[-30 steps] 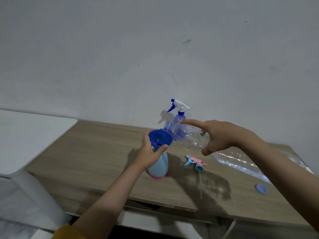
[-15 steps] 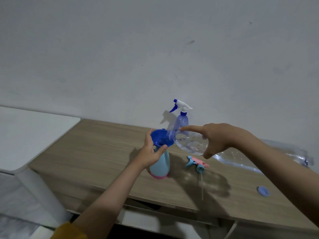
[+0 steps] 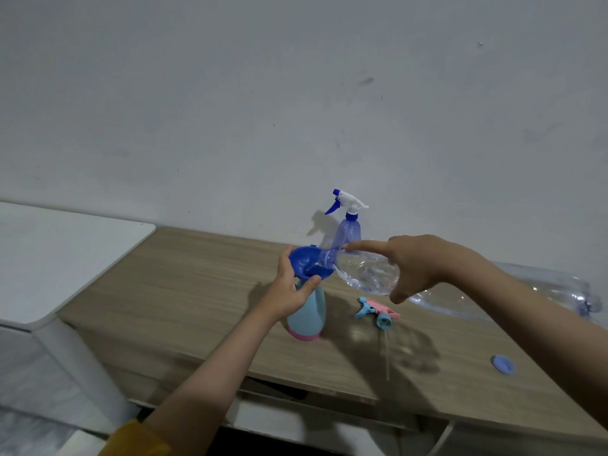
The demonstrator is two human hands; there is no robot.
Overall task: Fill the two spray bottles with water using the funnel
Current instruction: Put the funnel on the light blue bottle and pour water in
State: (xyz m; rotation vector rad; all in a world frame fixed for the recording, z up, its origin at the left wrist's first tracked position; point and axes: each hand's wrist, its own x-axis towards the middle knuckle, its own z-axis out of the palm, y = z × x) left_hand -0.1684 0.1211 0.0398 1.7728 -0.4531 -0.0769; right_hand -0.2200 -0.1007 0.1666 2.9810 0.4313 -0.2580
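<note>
A light blue spray bottle with a pink base [image 3: 307,319] stands on the wooden table [image 3: 204,291] with a blue funnel [image 3: 307,263] in its neck. My left hand [image 3: 289,287] grips the funnel's stem and the bottle's neck. My right hand [image 3: 418,263] holds a large clear water bottle [image 3: 368,274] tipped nearly flat, its mouth inside the funnel, index finger stretched along its shoulder. A purple spray bottle with a white and blue trigger head [image 3: 348,225] stands behind, against the wall.
The pink and blue trigger head [image 3: 378,311] with its dip tube lies on the table right of the light blue bottle. A blue cap [image 3: 502,364] lies near the front right. A white surface [image 3: 49,255] adjoins the table's left end.
My right hand has brought the clear bottle left and tipped it further, so its mouth now sits inside the funnel. My left hand keeps its grip.
</note>
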